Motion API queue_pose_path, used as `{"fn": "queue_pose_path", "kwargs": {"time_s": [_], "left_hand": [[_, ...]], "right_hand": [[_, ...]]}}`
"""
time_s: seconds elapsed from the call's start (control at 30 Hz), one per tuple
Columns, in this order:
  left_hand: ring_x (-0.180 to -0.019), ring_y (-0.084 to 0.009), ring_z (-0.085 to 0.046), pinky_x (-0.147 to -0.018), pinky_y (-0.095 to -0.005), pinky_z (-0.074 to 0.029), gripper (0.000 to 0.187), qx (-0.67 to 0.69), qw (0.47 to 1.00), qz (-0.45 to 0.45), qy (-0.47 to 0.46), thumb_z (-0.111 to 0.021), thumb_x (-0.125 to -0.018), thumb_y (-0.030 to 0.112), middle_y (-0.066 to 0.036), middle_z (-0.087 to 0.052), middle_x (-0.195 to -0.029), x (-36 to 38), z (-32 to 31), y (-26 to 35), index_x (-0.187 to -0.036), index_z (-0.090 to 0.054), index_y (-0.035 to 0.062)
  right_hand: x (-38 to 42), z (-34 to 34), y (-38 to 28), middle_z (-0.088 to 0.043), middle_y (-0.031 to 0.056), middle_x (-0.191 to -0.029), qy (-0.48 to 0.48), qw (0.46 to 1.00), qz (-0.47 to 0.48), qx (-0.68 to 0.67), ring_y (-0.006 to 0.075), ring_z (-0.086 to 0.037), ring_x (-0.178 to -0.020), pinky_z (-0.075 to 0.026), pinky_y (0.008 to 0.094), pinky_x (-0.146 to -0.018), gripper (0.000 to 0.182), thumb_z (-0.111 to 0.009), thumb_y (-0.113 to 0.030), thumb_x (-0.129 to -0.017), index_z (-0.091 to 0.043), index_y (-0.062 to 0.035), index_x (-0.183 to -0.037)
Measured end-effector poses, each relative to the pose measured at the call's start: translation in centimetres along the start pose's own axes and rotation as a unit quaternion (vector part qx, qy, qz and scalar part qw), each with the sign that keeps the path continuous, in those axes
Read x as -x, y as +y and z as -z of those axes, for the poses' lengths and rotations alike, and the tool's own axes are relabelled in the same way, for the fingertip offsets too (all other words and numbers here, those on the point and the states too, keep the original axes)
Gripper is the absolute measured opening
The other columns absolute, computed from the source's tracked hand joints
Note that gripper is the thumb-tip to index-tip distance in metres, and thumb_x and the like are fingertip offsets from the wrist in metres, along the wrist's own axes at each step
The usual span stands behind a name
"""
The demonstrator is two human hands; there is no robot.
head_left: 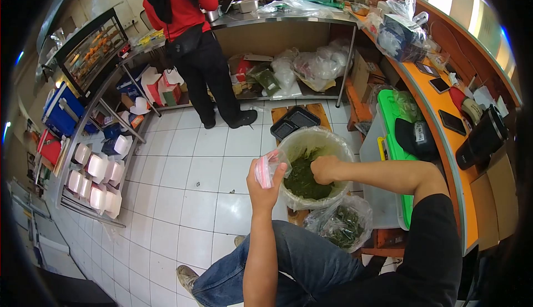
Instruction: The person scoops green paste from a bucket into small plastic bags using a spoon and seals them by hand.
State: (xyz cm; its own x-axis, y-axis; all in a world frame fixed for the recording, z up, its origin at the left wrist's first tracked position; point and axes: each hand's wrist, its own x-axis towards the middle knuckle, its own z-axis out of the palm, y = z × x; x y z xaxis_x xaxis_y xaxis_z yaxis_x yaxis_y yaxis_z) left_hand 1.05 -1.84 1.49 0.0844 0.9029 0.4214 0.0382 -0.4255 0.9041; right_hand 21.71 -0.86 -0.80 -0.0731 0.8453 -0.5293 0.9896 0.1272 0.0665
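My left hand [265, 187] is closed around a clear plastic zip bag [267, 169] with a pink-striped top, held up beside the bucket. My right hand [326, 169] reaches into a round bucket [345, 151] lined with clear plastic. A dark green, wet, leafy mixture [300, 175] lies in it. The fingers of that hand are curled down at the mixture, and their tips are hidden. Just in front of my knee, a clear plastic bag [345, 224] of green leaves leans near the bucket.
Black plastic trays [295, 121] lie on a low wooden board behind the bucket. A green-lidded bin [391, 135] and an orange counter [427, 93] with phones and a black tumbler [482, 137] stand at right. Another person [186, 46] stands at the steel table. White boxes [97, 168] fill a left shelf.
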Motion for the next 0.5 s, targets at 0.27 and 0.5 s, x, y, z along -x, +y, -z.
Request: {"fn": "queue_pose_path", "kwargs": {"time_s": [0.27, 0.5], "left_hand": [[-0.100, -0.0204, -0.064, -0.090, -0.0328, -0.048, 0.035, 0.020, 1.000, 0.015, -0.008, -0.077, -0.084, 0.015, -0.012, -0.068, -0.109, 0.0, 0.1, 0.3, -0.111, -0.063, -0.0024], [-0.102, -0.0200, -0.063, -0.091, -0.0324, -0.047, 0.038, 0.007, 1.000, 0.005, -0.013, -0.077, -0.084, 0.016, -0.013, -0.067, -0.110, -0.1, 0.1, -0.2, -0.114, -0.062, -0.0027]], "right_hand": [[-0.6, -0.1, -2.3, -0.070, 0.0228, -0.094, 0.023, 0.991, 0.046, -0.122, 0.0371, -0.068, -0.091, -0.054, 0.0442, -0.078, 0.030, -0.058, -0.020, -0.081, -0.071, 0.0051, -0.091], [-3.3, -2.0, -0.8, -0.069, 0.0192, -0.085, -0.008, 0.945, 0.116, -0.305, 0.0316, -0.066, -0.077, -0.050, 0.0427, -0.070, 0.024, -0.057, -0.018, -0.082, -0.069, 0.0026, -0.087]]}}
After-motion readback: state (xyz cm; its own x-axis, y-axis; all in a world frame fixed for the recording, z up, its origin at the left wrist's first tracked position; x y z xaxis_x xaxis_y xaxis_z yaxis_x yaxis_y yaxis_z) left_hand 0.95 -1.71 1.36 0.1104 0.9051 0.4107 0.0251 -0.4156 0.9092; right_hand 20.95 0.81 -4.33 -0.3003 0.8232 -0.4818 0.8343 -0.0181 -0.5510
